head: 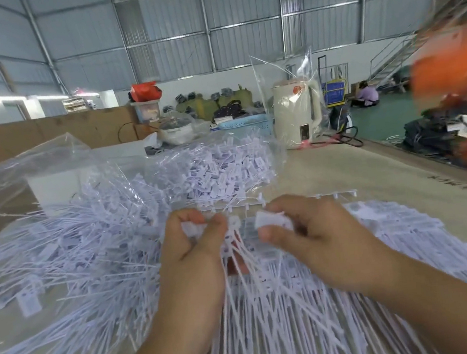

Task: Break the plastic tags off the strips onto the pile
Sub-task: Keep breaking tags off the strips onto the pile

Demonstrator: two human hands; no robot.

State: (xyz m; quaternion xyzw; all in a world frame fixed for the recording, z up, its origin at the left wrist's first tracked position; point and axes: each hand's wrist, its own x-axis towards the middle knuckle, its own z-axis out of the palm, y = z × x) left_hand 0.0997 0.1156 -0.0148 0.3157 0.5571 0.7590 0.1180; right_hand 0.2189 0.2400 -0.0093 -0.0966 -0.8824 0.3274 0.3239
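My left hand (192, 248) grips a bunch of loose white plastic tags (236, 252) by their heads, their thin tails hanging down toward me. My right hand (300, 233) pinches a white tag head (269, 219) between thumb and fingers. Just beyond both hands runs a white strip (287, 200) with short stubs. A fan of tags joined to strips (392, 225) lies under and right of my right hand. A big pile of loose tags (69, 253) spreads over the table at the left.
A clear plastic bag full of tags (219, 166) sits behind the pile. Farther back stand a cream kettle in plastic wrap (297, 111), a blue basket (245, 124) and a lidded pot (176, 129). A blurred orange shape (453, 70) fills the right edge. A person sits on the green floor (365, 94).
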